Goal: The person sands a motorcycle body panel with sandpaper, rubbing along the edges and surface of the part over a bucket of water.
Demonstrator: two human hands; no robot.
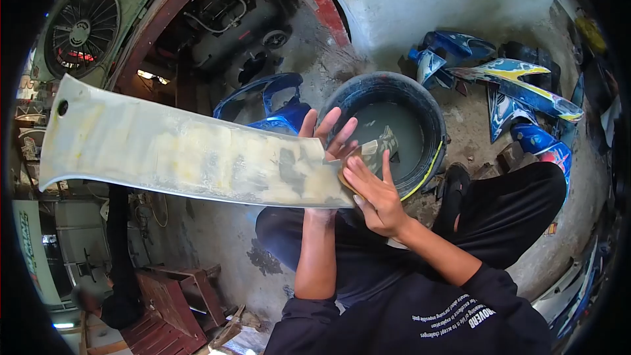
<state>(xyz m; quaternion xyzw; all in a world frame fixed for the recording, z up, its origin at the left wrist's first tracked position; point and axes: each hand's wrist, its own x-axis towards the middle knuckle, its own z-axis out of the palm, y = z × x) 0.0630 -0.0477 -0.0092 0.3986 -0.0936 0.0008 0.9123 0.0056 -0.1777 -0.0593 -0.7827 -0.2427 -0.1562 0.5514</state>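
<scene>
A long pale panel (190, 151) with cream filler patches and a hole at its far left end stretches across in front of me. My left hand (332, 135) is beneath its right end, fingers spread and showing past the upper edge; the palm is hidden by the panel. My right hand (374, 194) lies on the panel's right end, its fingers over a tan-edged piece of sandpaper (350, 183), mostly covered by them. Just beyond the hands stands a dark bucket (430, 108) of cloudy water, with a crumpled patterned piece (388, 144) in it.
Blue motorcycle fairings (526, 89) lie on the floor at right, and another blue part (279, 118) sits behind the panel. A red wooden bench (171, 309) stands lower left, near another person's dark-clothed leg (121, 256). A compressor tank (240, 43) stands at the back.
</scene>
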